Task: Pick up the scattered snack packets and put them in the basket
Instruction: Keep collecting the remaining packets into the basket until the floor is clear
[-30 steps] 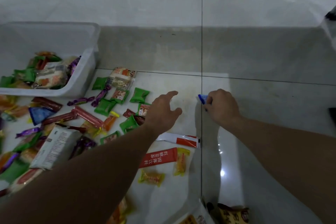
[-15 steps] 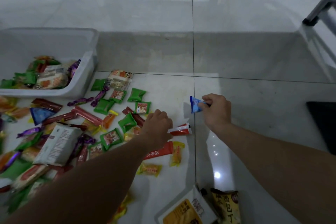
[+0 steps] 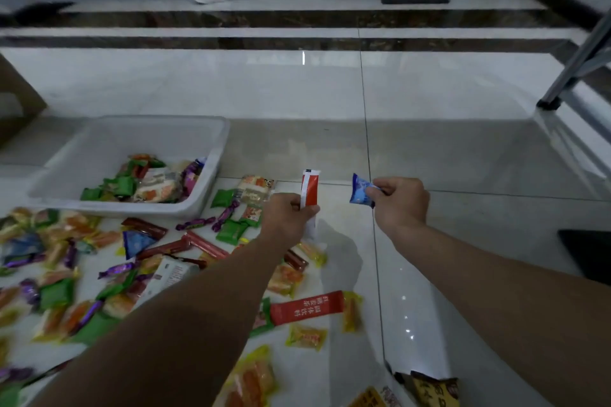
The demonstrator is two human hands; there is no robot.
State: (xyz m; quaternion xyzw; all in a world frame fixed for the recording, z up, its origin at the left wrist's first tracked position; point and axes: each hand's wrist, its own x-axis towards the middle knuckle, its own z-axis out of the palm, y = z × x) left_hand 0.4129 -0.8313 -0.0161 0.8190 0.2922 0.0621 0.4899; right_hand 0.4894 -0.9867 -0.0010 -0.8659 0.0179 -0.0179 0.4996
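Observation:
My left hand [image 3: 289, 216] grips a long red-and-white stick packet [image 3: 309, 190] upright, lifted above the floor. Off to its right, my right hand [image 3: 400, 203] pinches a small blue packet [image 3: 360, 190] by one end, also raised. The white plastic basket [image 3: 211, 142] stands at the left, just beyond my left hand, holding several green, purple and orange packets. Many snack packets lie scattered on the white tile floor below and left of my arms, among them a red stick packet [image 3: 305, 307] and a yellow candy [image 3: 305, 337].
A metal furniture leg [image 3: 575, 66] stands at the far right, with a dark mat [image 3: 588, 251] near the right edge. A brown cardboard piece [image 3: 16, 99] is at the far left. Larger yellow bags [image 3: 433, 388] lie at the bottom edge.
My left hand has taken hold of the red-and-white stick packet and lifted it off the floor. The right hand has raised the blue packet. The camera tilted up.

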